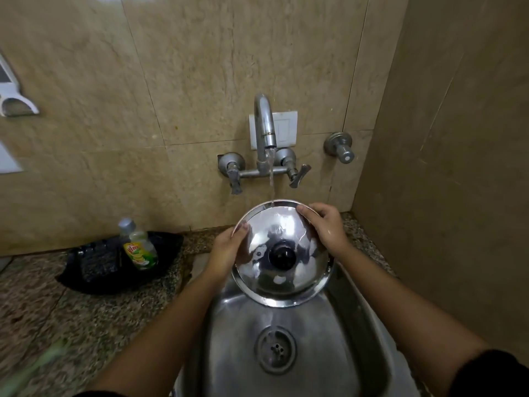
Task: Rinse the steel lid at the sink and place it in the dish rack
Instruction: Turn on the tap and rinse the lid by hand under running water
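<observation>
A round steel lid (282,279) with a black knob in its middle is held tilted over the steel sink (337,348). My left hand (227,249) grips its left rim and my right hand (325,224) grips its upper right rim. Water runs from the wall tap (264,124) and strikes the lid's far edge, then drains off its low side into the basin. The dish rack is out of view.
A black tray (88,277) on the granite counter at left holds a dish soap bottle (138,246) and a dark scrubber. Two tap handles and a separate wall valve (340,147) stick out of the tiled wall. A side wall closes in on the right.
</observation>
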